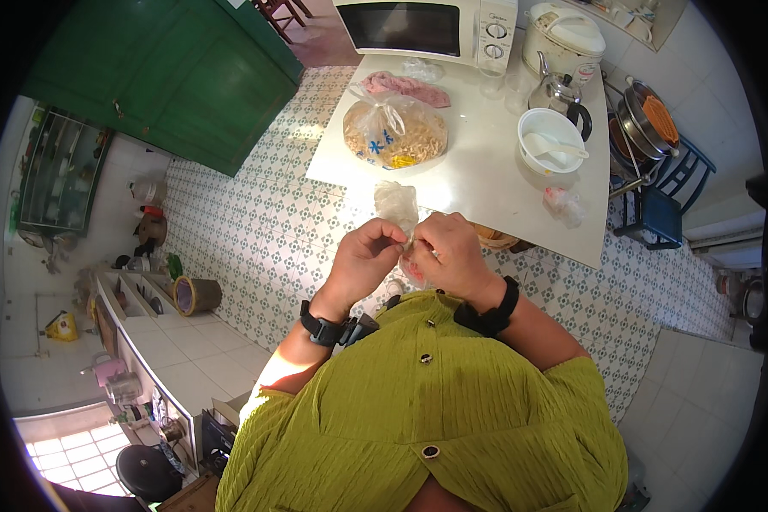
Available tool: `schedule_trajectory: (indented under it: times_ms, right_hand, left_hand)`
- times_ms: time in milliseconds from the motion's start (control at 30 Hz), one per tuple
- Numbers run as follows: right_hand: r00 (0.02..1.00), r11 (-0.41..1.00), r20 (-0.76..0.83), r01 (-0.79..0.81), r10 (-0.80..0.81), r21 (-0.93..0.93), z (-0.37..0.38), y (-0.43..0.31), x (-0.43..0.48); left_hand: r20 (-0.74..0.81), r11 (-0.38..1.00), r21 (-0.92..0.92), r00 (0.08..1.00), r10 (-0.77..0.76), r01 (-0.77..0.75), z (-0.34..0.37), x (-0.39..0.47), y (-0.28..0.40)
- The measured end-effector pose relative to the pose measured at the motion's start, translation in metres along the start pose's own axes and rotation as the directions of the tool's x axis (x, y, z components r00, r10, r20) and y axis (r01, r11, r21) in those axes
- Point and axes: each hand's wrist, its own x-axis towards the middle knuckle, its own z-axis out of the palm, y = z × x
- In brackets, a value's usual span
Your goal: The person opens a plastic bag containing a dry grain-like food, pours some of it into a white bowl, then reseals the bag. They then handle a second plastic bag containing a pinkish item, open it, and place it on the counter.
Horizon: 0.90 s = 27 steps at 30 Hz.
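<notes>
My left hand (371, 255) and my right hand (447, 251) meet in front of my chest, fingertips pinching a small clear plastic bag (397, 203) between them. Part of the bag stands up above my fingers, and a piece with red print hangs below them. What the bag holds is hard to make out. Just beyond my hands is the near edge of a white table (486, 192). On it sits a larger knotted plastic bag (395, 131) full of pale dry flakes, with blue and yellow print.
A white bowl (550, 141) holds a white spoon (558, 148). Around it are a steel kettle (553, 93) and a crumpled plastic bag (564, 206). Farther back stand a microwave (416, 29), a pink cloth (406, 88) and a white rice cooker (564, 38). A blue chair (662, 208) stands right.
</notes>
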Motion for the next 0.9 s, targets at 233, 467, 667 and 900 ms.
schedule_trajectory:
  times_ms: [233,467,667,900]
  right_hand:
    - [0.999,0.995,0.027,-0.020,0.018,0.100,-0.007,0.001,0.000]
    - [1.000,1.000,-0.013,0.023,-0.023,-0.008,-0.016,0.001,0.009]
    - [1.000,0.999,-0.008,0.029,-0.029,0.040,-0.026,0.004,0.015]
    - [0.997,0.996,-0.051,0.054,-0.050,0.069,-0.021,0.001,0.013]
  left_hand:
    - [0.006,0.994,0.041,0.995,0.097,-0.097,0.008,-0.005,0.011]
    - [-0.042,0.975,0.217,0.997,0.059,-0.048,0.015,-0.008,0.020]
    - [-0.060,0.865,0.416,0.941,0.332,-0.279,0.014,-0.007,0.027]
    - [-0.144,0.868,0.433,0.932,0.332,-0.242,0.027,-0.008,0.034]
